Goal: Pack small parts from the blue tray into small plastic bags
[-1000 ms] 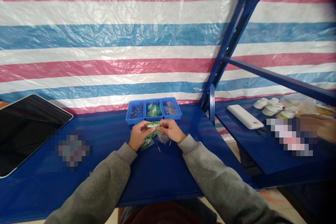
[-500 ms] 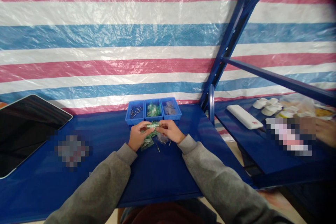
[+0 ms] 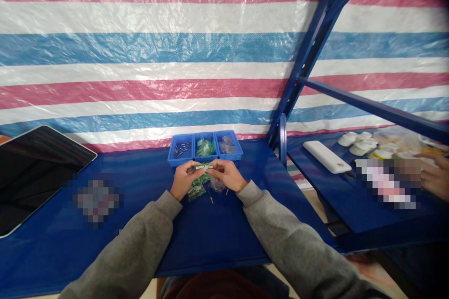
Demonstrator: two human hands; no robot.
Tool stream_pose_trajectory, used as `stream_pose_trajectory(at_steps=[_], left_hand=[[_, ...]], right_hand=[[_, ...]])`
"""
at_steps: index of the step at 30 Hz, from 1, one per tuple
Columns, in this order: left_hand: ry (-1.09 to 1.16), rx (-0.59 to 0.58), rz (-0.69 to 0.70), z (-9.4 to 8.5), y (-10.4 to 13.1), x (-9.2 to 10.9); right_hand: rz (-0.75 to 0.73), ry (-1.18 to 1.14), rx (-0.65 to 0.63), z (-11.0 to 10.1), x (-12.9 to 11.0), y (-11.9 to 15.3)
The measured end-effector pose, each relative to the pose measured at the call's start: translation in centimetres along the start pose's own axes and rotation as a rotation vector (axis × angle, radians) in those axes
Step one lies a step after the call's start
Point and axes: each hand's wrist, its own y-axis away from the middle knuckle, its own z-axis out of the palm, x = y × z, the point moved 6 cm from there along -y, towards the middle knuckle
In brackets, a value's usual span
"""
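The person's left hand (image 3: 182, 181) and right hand (image 3: 229, 175) were both closed, fingertips and thumbs pinching a small green packet (image 3: 204, 167) from opposite ends. It lay directly between them, neither hand nearer; its long axis, marked by a pale strip, ran sideways from one hand to the other, roughly level. Its exact contents could not be told. Just beyond the hands stood a blue three-part tray (image 3: 231, 156), its middle compartment, holding more green packets (image 3: 205, 146), almost straight ahead of the pinch. On the near side, below the fingers, lay a green pile (image 3: 196, 189) and a thin metal pin (image 3: 211, 197).
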Motion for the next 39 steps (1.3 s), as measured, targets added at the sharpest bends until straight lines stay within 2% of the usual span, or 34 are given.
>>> stream_pose_trajectory(at_steps=[5, 10, 17, 23, 27, 35, 39], left_hand=[[0.072, 0.005, -0.09, -0.1, -0.2, -0.7], [0.019, -0.049, -0.036, 0.0, -0.2, 0.2], [-0.037, -0.009, 0.033, -0.1, -0.2, 0.4], [0.025, -0.044, -0.066, 0.3, -0.1, -0.6], [-0.007, -0.012, -0.068, 0.0, 0.0, -0.3], [0.013, 0.026, -0.002, -0.3, 0.0, 0.2], [0.029, 0.01, 0.048, -0.3, -0.1, 0.2]], right_hand=[[-0.022, 0.05, 0.01, 0.0, -0.2, 0.0], [-0.021, 0.091, 0.043, -0.3, -0.1, -0.1], [-0.043, 0.138, 0.059, -0.5, -0.1, -0.1], [-0.027, 0.207, 0.031, -0.4, -0.4, 0.0], [-0.057, 0.257, -0.001, -0.1, -1.1, 0.2], [-0.023, 0.086, -0.006, 0.1, -0.3, 0.0], [-0.035, 0.087, -0.045, 0.4, 0.0, -0.1]])
